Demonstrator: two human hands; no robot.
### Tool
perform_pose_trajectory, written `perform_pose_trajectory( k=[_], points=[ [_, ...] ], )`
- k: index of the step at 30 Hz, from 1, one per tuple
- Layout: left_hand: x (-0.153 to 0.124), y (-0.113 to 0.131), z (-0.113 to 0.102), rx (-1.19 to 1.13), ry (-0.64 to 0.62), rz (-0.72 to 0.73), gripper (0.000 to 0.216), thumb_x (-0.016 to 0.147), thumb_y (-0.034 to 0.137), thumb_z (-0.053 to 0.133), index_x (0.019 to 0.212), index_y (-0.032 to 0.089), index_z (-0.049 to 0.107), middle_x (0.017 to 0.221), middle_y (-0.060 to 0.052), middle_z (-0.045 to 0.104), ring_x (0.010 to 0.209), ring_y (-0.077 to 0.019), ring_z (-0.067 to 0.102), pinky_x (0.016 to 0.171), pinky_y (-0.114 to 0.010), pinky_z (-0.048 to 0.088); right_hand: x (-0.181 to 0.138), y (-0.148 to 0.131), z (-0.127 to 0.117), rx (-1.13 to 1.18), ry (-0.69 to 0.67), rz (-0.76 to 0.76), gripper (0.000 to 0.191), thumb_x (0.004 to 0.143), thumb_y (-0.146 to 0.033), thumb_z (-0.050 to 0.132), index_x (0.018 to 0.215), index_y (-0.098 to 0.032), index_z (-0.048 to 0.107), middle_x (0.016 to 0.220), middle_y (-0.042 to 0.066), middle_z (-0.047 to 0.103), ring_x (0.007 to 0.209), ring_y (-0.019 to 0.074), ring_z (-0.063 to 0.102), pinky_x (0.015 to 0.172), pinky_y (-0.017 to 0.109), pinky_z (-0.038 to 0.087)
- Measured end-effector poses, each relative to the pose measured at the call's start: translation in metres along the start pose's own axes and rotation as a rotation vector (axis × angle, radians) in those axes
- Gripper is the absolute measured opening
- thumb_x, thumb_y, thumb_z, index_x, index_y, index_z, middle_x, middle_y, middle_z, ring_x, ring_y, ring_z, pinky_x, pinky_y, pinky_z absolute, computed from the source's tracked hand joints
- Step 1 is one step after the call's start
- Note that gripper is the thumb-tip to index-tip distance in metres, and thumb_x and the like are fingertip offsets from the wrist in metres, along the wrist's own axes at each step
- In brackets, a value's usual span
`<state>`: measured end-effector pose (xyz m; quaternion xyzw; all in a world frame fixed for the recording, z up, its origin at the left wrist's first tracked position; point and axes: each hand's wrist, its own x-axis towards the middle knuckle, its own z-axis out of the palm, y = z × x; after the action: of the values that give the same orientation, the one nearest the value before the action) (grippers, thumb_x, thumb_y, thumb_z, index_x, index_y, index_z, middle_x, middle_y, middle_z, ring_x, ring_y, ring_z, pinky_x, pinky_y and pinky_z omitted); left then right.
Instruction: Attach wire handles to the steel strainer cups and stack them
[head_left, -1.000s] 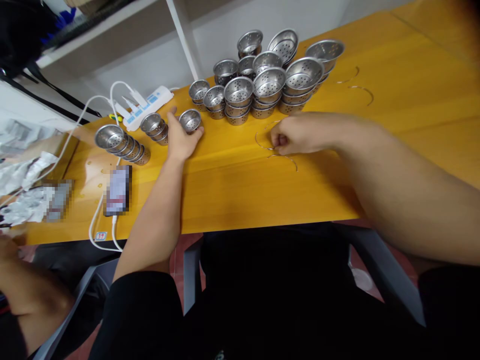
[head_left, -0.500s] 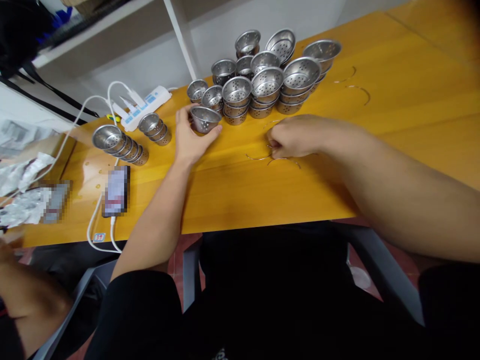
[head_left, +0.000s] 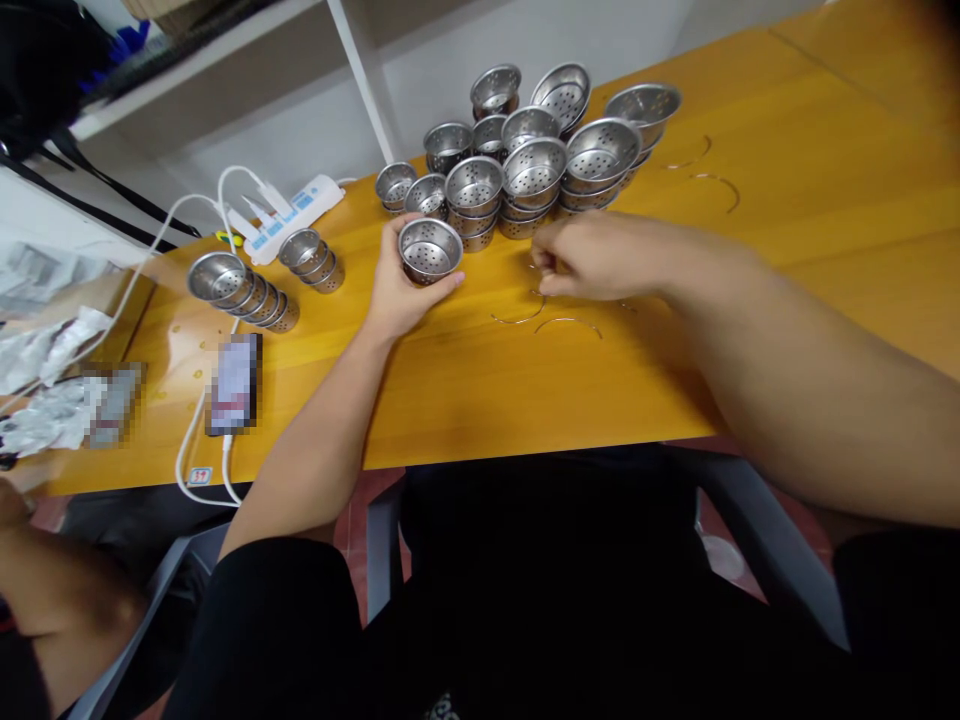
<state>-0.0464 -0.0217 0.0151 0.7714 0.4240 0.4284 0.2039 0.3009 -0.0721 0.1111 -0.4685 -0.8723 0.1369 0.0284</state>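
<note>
Left grip (head_left: pixel 401 295) holds perforated cup (head_left: pixel 430 248); right grip (head_left: pixel 592 260) near wire rings (head_left: pixel 517 321).

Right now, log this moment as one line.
left hand: grips perforated steel cup | right hand: fingers pinched above wire rings, hold unclear | cup stacks behind | table: wooden

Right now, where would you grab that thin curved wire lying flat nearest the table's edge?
Pinch the curved wire at the crown of its arc, fingertips coming straight down. It lies flat on the table, too thin for a side grip, and its free ends would probably swing or flex.
</note>
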Motion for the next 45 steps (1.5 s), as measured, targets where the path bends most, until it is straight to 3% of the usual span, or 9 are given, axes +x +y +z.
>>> perform_pose_trajectory(
  k=[4, 9, 11, 15, 19, 25, 31, 40, 45],
  points=[
    [0.0, -0.003, 0.005, -0.005, -0.021, 0.007, 0.118, 0.095, 0.101, 0.096, 0.185, 0.042, 0.048, 0.181, -0.015, 0.069, 0.182, -0.0445, 0.068, 0.157, -0.065, 0.055, 0.003, 0.005, 0.003, 0.068, 0.054, -0.029, 0.015, 0.102, -0.017, 0.08, 0.105, -0.028, 0.07, 0.108, 0.012, 0.086, 0.099, 0.0341, 0.079, 0.09, 0.046, 0.055],
    [0.002, -0.042, 0.015, -0.101, -0.019, 0.158, 0.117, 0.098, 0.109, 0.084, 0.185, 0.042, 0.043, 0.181, -0.015, 0.067, 0.177, -0.043, 0.071, 0.153, -0.064, 0.058, 0.008, 0.025, 0.007, 0.101, 0.143, -0.087, 0.009, 0.107, -0.027, 0.077, 0.116, -0.025, 0.079, 0.126, 0.018, 0.092, 0.114, 0.0415, 0.085, 0.104, 0.052, 0.063],
    [0.003, -0.058, 0.018, -0.127, -0.02, 0.222, 0.117, 0.099, 0.108, 0.085, 0.186, 0.042, 0.042, 0.18, -0.015, 0.066, 0.173, -0.0426, 0.073, 0.152, -0.064, 0.059, 0.007, 0.036, 0.004, 0.102, 0.169, -0.095, 0.008, 0.108, -0.031, 0.08, 0.115, -0.026, 0.08, 0.123, 0.015, 0.092, 0.112, 0.0422, 0.086, 0.104, 0.053, 0.065],
    [0.005, -0.073, 0.02, -0.153, -0.032, 0.307, 0.114, 0.103, 0.102, 0.087, 0.19, 0.046, 0.039, 0.179, -0.012, 0.066, 0.172, -0.0413, 0.073, 0.153, -0.065, 0.057, -0.002, 0.048, -0.006, 0.15, 0.003, -0.018, 0.011, 0.104, -0.027, 0.09, 0.105, -0.027, 0.079, 0.105, 0.009, 0.09, 0.094, 0.0355, 0.084, 0.091, 0.049, 0.063],
    [0.005, -0.07, 0.019, -0.146, -0.03, 0.324, 0.113, 0.102, 0.102, 0.088, 0.187, 0.044, 0.042, 0.177, -0.012, 0.068, 0.167, -0.0411, 0.076, 0.148, -0.065, 0.062, -0.008, 0.042, -0.009, 0.212, -0.248, 0.059, 0.014, 0.104, -0.017, 0.089, 0.107, -0.026, 0.079, 0.099, 0.005, 0.088, 0.085, 0.0277, 0.079, 0.081, 0.042, 0.055],
    [0.004, -0.064, 0.018, -0.134, -0.021, 0.312, 0.112, 0.1, 0.104, 0.089, 0.183, 0.042, 0.047, 0.174, -0.014, 0.07, 0.164, -0.0408, 0.079, 0.144, -0.064, 0.065, -0.002, 0.026, 0.002, 0.091, -0.189, -0.059, 0.022, 0.1, -0.012, 0.084, 0.115, -0.027, 0.082, 0.098, 0.0, 0.083, 0.08, 0.0229, 0.07, 0.081, 0.04, 0.048],
    [0.002, -0.059, 0.016, -0.095, -0.07, 0.287, 0.112, 0.102, 0.104, 0.087, 0.185, 0.04, 0.045, 0.177, -0.014, 0.069, 0.164, -0.04, 0.078, 0.143, -0.061, 0.066, 0.003, 0.021, 0.012, 0.121, -0.216, -0.21, 0.011, 0.098, -0.019, 0.083, 0.103, -0.029, 0.079, 0.093, -0.001, 0.083, 0.078, 0.022, 0.068, 0.078, 0.04, 0.045],
    [0.001, -0.052, 0.017, -0.054, -0.065, 0.292, 0.112, 0.102, 0.104, 0.086, 0.182, 0.036, 0.047, 0.174, -0.016, 0.072, 0.161, -0.0403, 0.081, 0.14, -0.06, 0.068, 0.008, -0.011, 0.013, -0.053, -0.234, -0.032, 0.019, 0.096, -0.019, 0.095, 0.09, -0.025, 0.078, 0.085, 0.007, 0.077, 0.078, 0.0288, 0.068, 0.079, 0.043, 0.04],
    [0.0, -0.053, 0.016, -0.055, -0.081, 0.288, 0.113, 0.103, 0.104, 0.085, 0.184, 0.036, 0.045, 0.177, -0.016, 0.07, 0.163, -0.0402, 0.08, 0.143, -0.061, 0.066, 0.005, -0.026, 0.005, -0.2, -0.286, -0.034, 0.011, 0.102, -0.026, 0.092, 0.098, -0.024, 0.082, 0.1, 0.011, 0.083, 0.087, 0.0318, 0.072, 0.08, 0.044, 0.041]
  ],
)
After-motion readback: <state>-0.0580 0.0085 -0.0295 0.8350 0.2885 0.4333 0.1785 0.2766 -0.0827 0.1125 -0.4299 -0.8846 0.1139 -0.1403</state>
